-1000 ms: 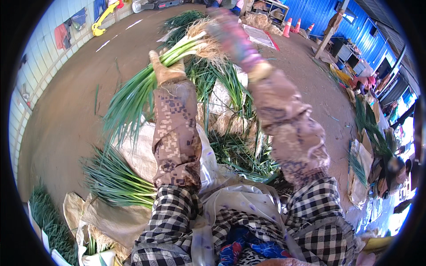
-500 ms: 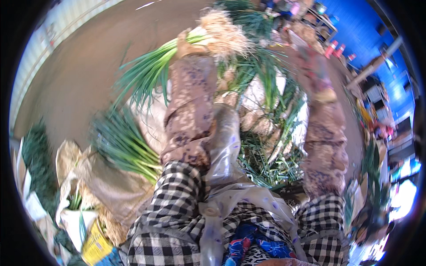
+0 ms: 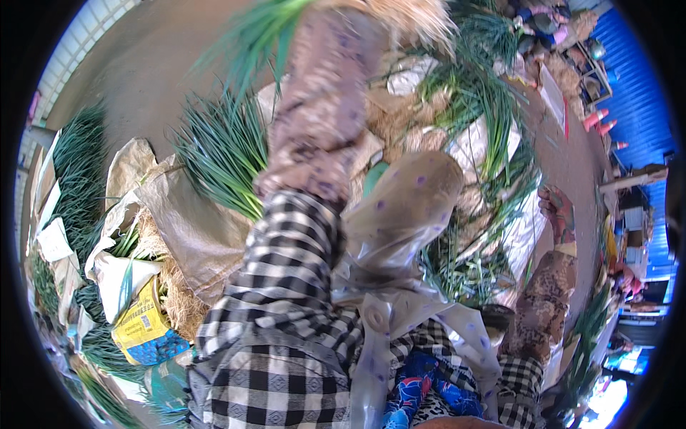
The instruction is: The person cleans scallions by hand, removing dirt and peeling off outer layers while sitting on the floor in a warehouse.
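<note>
A bunch of green onions [image 3: 268, 36] with pale, shaggy roots [image 3: 421, 18] is cut off by the top edge of the view. My left arm, in a brown patterned sleeve, reaches up to it. Almost all of my left hand is beyond the edge, but the bunch stays with that arm, gripped as before. My right hand [image 3: 559, 213], in a reddish and dark patterned covering, hangs at the right beside a white sack [image 3: 522, 232]. Its fingers are loosely bent and nothing shows in them. Another bunch of green onions [image 3: 221, 146] lies left of my left sleeve.
My raised knee, under a clear spotted plastic apron [image 3: 411, 200], stands mid-view. Loose green leaves [image 3: 464, 268] and sacks lie beyond it. At left are a tan sack [image 3: 193, 222], a yellow bag [image 3: 143, 322] and stacked onions [image 3: 78, 171]. Orange cones [image 3: 597, 119] stand by a blue wall.
The held bunch has shifted up to the view's top edge with my left arm. My right hand has come down and nearer. The whole view has also turned.
</note>
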### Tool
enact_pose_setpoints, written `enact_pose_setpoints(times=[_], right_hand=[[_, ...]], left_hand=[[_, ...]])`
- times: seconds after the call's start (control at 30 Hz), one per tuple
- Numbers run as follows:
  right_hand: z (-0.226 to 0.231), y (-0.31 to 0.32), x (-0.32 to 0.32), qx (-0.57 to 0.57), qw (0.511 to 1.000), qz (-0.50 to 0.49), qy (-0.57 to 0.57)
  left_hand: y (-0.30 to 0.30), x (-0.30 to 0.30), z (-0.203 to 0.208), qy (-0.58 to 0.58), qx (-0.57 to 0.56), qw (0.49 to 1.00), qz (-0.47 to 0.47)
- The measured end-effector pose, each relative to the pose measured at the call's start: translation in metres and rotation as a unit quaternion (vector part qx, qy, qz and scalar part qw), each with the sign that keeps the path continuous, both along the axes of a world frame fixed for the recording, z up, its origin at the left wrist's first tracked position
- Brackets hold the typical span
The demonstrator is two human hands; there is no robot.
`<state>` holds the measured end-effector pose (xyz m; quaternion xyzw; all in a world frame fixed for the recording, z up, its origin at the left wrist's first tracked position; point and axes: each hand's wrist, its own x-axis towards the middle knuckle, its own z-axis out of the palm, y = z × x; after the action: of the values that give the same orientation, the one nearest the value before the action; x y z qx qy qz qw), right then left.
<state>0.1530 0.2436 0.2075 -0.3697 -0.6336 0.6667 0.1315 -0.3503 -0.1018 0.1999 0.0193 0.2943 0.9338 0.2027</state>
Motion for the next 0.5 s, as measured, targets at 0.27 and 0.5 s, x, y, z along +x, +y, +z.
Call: enact_pose_setpoints(times=[0.27, 0.5], right_hand=[[-0.058, -0.031, 0.022, 0.008, 0.995, -0.052, -0.089], [-0.151, -0.035, 0.030, -0.114, 0.991, -0.024, -0.072]], left_hand=[[-0.090, -0.067, -0.072, 0.048, -0.276, 0.955, 0.095], [-0.156, -0.037, -0.219, -0.082, -0.249, 0.962, -0.079]])
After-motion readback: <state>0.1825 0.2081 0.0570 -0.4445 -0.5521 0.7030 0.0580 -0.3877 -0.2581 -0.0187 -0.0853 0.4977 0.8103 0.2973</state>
